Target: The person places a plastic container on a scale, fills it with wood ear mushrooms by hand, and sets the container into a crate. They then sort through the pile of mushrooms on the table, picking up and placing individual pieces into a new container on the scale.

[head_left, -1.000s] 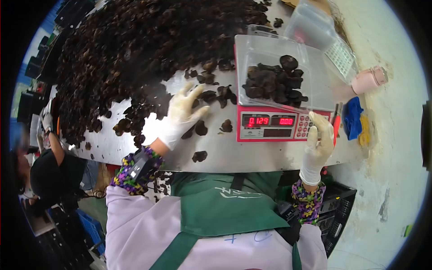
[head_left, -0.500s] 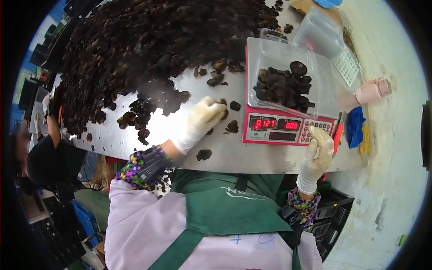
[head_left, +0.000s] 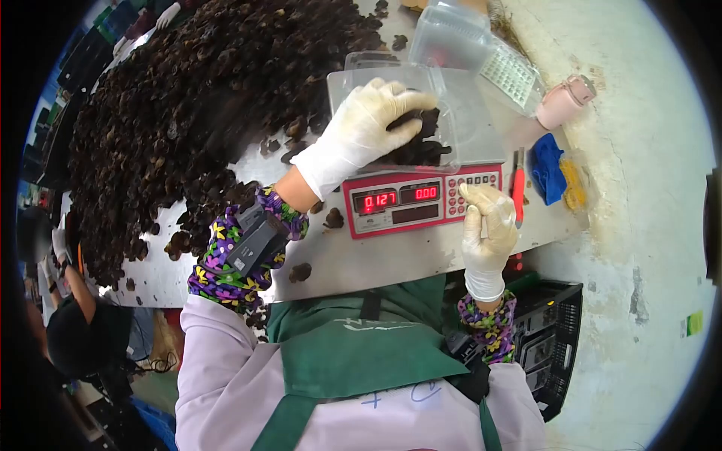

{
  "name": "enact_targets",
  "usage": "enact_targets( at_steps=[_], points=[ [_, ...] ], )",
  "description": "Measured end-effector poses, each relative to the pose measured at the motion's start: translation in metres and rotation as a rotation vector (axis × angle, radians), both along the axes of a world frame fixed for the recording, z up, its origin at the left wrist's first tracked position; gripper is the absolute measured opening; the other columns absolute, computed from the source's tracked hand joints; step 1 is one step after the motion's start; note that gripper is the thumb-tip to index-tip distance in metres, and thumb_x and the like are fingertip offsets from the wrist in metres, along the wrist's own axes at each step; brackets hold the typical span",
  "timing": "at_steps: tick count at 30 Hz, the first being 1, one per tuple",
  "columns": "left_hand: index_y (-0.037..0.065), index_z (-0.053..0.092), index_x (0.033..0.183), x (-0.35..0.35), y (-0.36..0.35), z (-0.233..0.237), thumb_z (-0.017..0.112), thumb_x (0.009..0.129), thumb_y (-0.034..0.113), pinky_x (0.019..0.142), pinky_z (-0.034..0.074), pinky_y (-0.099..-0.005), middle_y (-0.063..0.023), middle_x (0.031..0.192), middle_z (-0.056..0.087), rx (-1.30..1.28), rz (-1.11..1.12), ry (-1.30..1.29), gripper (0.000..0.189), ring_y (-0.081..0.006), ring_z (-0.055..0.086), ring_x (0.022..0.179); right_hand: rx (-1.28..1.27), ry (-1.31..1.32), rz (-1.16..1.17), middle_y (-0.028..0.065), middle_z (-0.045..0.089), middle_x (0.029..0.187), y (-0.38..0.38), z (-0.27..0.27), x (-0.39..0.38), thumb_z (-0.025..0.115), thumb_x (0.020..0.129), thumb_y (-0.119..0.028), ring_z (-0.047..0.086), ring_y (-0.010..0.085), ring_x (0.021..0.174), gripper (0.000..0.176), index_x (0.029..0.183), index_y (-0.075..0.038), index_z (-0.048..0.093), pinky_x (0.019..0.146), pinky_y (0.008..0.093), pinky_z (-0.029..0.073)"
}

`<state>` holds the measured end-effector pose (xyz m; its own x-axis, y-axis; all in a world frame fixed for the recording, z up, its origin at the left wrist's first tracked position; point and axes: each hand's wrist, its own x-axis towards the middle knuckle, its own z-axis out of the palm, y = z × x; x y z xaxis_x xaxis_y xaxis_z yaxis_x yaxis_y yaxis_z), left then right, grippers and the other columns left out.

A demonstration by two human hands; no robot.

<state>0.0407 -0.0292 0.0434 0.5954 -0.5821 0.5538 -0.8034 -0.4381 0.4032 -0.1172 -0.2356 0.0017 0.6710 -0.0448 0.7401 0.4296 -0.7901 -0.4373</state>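
Note:
My left hand [head_left: 376, 124], in a white glove, is over the clear plastic tray [head_left: 450, 143] on the scale. Its thumb and fingers curve round a dark piece of wood ear mushroom, partly hidden against the other dark wood ear pieces [head_left: 429, 154] in the tray. The red and white digital scale [head_left: 421, 199] reads 0.127 and 0.00 in red digits. Beside its keypad hovers my gloved right hand [head_left: 489, 225], its fingers loosely bent and apart, with nothing seen in them.
A large heap of wood ear mushrooms [head_left: 188, 113] spreads over the metal table [head_left: 361, 267]. To the right lie a red-handled knife [head_left: 519, 188], a blue cloth [head_left: 549, 169] and a pink bottle [head_left: 564, 103]. Clear trays [head_left: 451, 37] stand behind. A co-worker [head_left: 75, 331] is at left.
My left hand has moved from the table up over the tray, carrying a wood ear piece. The right hand stays near the keypad. The camera view has shifted; the scale reading is unchanged.

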Motion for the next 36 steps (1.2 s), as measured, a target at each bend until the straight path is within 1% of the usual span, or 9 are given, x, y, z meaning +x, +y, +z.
enact_targets(
  at_steps=[2, 5, 9, 13, 15, 18, 21, 26, 36],
  points=[
    [0.014, 0.070, 0.122, 0.000, -0.001, -0.003, 0.075, 0.085, 0.017, 0.104, 0.044, -0.0433, -0.0108, 0.120, 0.067, 0.004, -0.039, 0.022, 0.038, -0.0330, 0.057, 0.118, -0.036, 0.004, -0.033, 0.0070, 0.069, 0.101, -0.008, 0.000, -0.006, 0.065, 0.082, 0.008, 0.064, 0.0266, 0.097, 0.032, 0.109, -0.009, 0.071, 0.084, 0.0379, 0.051],
    [0.011, 0.070, 0.119, -0.018, 0.023, 0.003, 0.074, 0.087, 0.023, 0.098, 0.047, -0.0414, -0.0150, 0.124, 0.064, -0.144, 0.148, -0.183, 0.034, -0.0340, 0.059, 0.116, -0.041, -0.001, -0.074, 0.0074, 0.069, 0.101, -0.023, -0.003, -0.013, 0.065, 0.082, 0.007, 0.064, 0.0269, 0.096, 0.032, 0.108, -0.009, 0.071, 0.085, 0.0384, 0.051],
    [0.009, 0.069, 0.122, -0.082, 0.089, -0.029, 0.074, 0.082, 0.007, 0.103, 0.044, -0.0434, -0.0144, 0.126, 0.064, -0.190, 0.270, 0.026, 0.041, -0.0318, 0.055, 0.123, -0.023, 0.036, -0.099, 0.0079, 0.069, 0.101, -0.036, -0.011, -0.017, 0.065, 0.083, 0.007, 0.064, 0.0272, 0.096, 0.031, 0.109, -0.009, 0.072, 0.086, 0.0385, 0.050],
    [0.012, 0.067, 0.126, -0.169, 0.139, -0.087, 0.083, 0.074, 0.017, 0.103, 0.044, -0.0468, -0.0150, 0.132, 0.058, 0.086, 0.398, 0.181, 0.055, -0.0361, 0.054, 0.122, 0.005, 0.053, -0.085, 0.0089, 0.069, 0.100, -0.034, -0.016, -0.012, 0.064, 0.083, 0.007, 0.064, 0.0280, 0.095, 0.031, 0.109, -0.009, 0.072, 0.086, 0.0391, 0.051],
    [0.015, 0.064, 0.134, -0.201, 0.150, -0.114, 0.087, 0.072, 0.039, 0.111, 0.035, -0.0542, -0.0191, 0.139, 0.052, 0.309, 0.473, 0.181, 0.070, -0.0417, 0.044, 0.132, 0.015, 0.066, -0.052, 0.0093, 0.069, 0.101, -0.028, -0.017, -0.006, 0.064, 0.084, 0.007, 0.065, 0.0281, 0.096, 0.031, 0.109, -0.009, 0.072, 0.086, 0.0391, 0.051],
    [0.017, 0.056, 0.142, -0.209, 0.152, -0.132, 0.085, 0.076, 0.043, 0.113, 0.031, -0.0582, -0.0236, 0.147, 0.040, 0.315, 0.609, 0.135, 0.077, -0.0438, 0.038, 0.136, -0.006, 0.030, -0.003, 0.0104, 0.071, 0.102, -0.015, -0.014, 0.001, 0.062, 0.086, 0.007, 0.066, 0.0277, 0.097, 0.029, 0.108, -0.007, 0.072, 0.087, 0.0384, 0.052],
    [0.016, 0.053, 0.145, -0.183, 0.145, -0.118, 0.084, 0.079, 0.034, 0.108, 0.040, -0.0538, -0.0295, 0.144, 0.042, 0.221, 0.729, 0.226, 0.075, -0.0481, 0.045, 0.130, 0.058, 0.057, 0.057, 0.0105, 0.071, 0.104, -0.005, -0.013, 0.003, 0.061, 0.086, 0.007, 0.066, 0.0272, 0.097, 0.027, 0.107, -0.006, 0.073, 0.087, 0.0378, 0.052],
    [0.009, 0.067, 0.121, -0.153, 0.130, -0.118, 0.071, 0.088, 0.012, 0.088, 0.053, -0.0408, -0.0178, 0.119, 0.063, 0.146, 0.574, 0.269, 0.034, -0.0361, 0.064, 0.103, 0.025, 0.054, 0.026, 0.0103, 0.071, 0.103, -0.002, -0.009, -0.001, 0.061, 0.086, 0.008, 0.066, 0.0269, 0.098, 0.027, 0.106, -0.005, 0.073, 0.087, 0.0377, 0.053],
    [0.008, 0.067, 0.114, -0.143, 0.140, -0.124, 0.071, 0.089, 0.014, 0.077, 0.053, -0.0407, -0.0149, 0.101, 0.063, 0.163, 0.549, 0.274, 0.025, -0.0328, 0.065, 0.090, 0.043, 0.043, -0.036, 0.0077, 0.071, 0.101, -0.020, -0.019, -0.007, 0.065, 0.084, 0.008, 0.066, 0.0251, 0.095, 0.029, 0.106, -0.008, 0.073, 0.087, 0.0364, 0.053]
  ],
)
